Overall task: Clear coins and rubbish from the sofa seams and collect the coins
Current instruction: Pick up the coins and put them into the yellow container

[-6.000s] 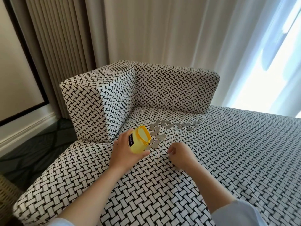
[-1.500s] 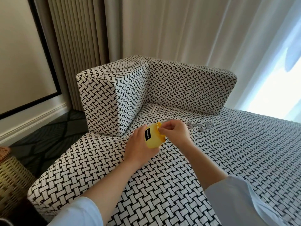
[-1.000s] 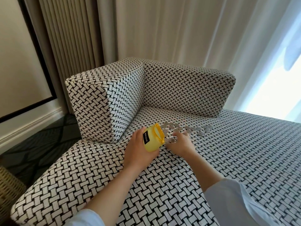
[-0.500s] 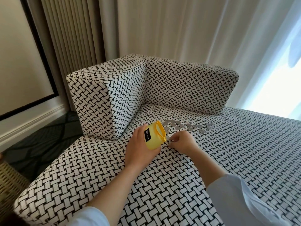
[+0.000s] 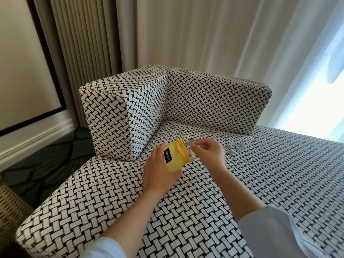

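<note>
My left hand (image 5: 160,171) grips the cup (image 5: 175,160), mouth tilted toward my right hand (image 5: 210,153), which apparently pinches a coin (image 5: 193,144) beside it.

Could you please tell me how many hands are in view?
2. The left hand grips the yellow tub; the right hand is curled beside the tub's mouth.

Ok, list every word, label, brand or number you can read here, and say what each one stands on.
"REPLICAS": white letters on a black label, running sideways on the yellow container that the left hand grips.
Coins on the sofa seat: any markings are too small to read.
No other text shows.
</note>
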